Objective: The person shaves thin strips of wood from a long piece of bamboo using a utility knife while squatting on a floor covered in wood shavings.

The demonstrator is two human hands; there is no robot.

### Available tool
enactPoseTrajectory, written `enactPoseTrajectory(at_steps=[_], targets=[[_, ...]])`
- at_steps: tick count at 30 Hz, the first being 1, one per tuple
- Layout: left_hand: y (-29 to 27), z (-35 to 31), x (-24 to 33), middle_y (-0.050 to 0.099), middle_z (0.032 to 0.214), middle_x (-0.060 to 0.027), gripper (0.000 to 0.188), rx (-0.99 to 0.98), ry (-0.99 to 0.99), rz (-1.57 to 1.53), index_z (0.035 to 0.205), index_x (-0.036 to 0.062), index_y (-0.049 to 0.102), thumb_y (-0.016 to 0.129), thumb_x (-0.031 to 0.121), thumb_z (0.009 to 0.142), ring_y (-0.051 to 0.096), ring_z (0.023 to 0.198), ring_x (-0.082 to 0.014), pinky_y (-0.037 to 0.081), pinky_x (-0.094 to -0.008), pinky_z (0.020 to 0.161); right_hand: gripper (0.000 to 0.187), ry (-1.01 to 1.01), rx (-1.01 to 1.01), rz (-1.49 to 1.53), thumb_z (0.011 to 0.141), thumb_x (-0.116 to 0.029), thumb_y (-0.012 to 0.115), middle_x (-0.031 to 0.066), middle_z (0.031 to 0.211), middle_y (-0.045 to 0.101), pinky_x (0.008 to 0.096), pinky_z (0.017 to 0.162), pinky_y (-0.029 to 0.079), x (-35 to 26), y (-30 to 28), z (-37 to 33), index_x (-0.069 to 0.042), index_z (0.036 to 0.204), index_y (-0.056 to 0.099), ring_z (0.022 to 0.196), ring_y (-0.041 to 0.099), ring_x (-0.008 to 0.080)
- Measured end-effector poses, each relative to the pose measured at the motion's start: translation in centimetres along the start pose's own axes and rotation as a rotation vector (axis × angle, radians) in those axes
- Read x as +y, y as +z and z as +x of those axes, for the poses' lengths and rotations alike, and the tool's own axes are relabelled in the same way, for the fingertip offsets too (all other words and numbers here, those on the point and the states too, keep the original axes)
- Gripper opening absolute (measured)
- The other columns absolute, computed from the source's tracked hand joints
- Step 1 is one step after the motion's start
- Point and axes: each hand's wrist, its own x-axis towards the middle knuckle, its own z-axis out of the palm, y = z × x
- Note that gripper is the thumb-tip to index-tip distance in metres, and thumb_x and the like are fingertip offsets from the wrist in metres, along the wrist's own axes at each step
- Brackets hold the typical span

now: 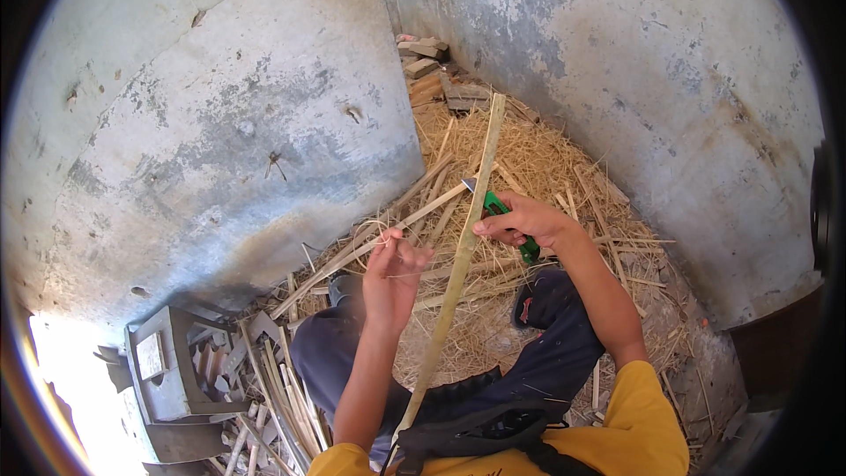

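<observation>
Right hand (534,219): fingers clamped on green knife (497,204). Bamboo strip (457,278) immediately left of right fingers, long axis near-left to far-right; right hand nearer. Left hand (393,280): fingers curled, grip cannot be told.

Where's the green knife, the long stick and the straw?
Green knife (496,204), head view: on its handle.
Long stick (456,282), head view: around its middle.
Straw (552,152), head view: the heap's far part.

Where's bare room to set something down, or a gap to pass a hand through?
Barest is the grey floor between the straw and the right-hand wall, though bits litter it. A hand might pass between the bamboo strip and the right forearm. Crowded: the left side, with slats beside the grey frame.
</observation>
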Motion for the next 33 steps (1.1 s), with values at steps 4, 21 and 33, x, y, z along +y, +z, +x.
enactPoseTrajectory(at_steps=[4,21,33], targets=[[-0.5,-0.3,0.2,0.063,0.092,-0.0049,0.016,0.123,-0.046,-0.196,0.114,0.0068,0.060,0.056,0.021,0.107,0.065,0.094,-0.0253,0.051,-0.0468,0.107,0.023,-0.020,0.006,0.050,0.093,-0.023,0.080,-0.0068,0.058,0.046,0.0233,0.043,0.024,0.3,0.1,0.4,-0.007,0.094,0.064,0.045,0.037,0.0028],[2.3,-2.2,6.3,0.045,0.153,-0.0196,0.064,0.426,1.258,1.325,0.146,0.0022,0.039,0.072,0.024,0.095,0.045,0.141,-0.0329,0.034,-0.0546,0.117,0.025,-0.229,0.471,0.223,0.096,-0.024,0.079,-0.0069,0.068,0.052,0.0230,0.043,0.027,1.6,0.3,1.3,-0.007,0.106,0.064,0.049,0.038,0.0019],[5.3,-1.1,1.2,0.070,0.093,-0.0199,0.023,-0.165,0.042,1.522,0.118,0.0009,0.065,0.063,0.020,0.105,0.070,0.087,-0.0373,0.054,-0.0418,0.080,0.018,-0.314,0.132,0.446,0.106,-0.020,0.062,0.0051,0.095,0.067,0.0187,0.045,0.031,1.8,2.4,2.0,-0.009,0.119,0.058,0.052,0.038,0.0019]])
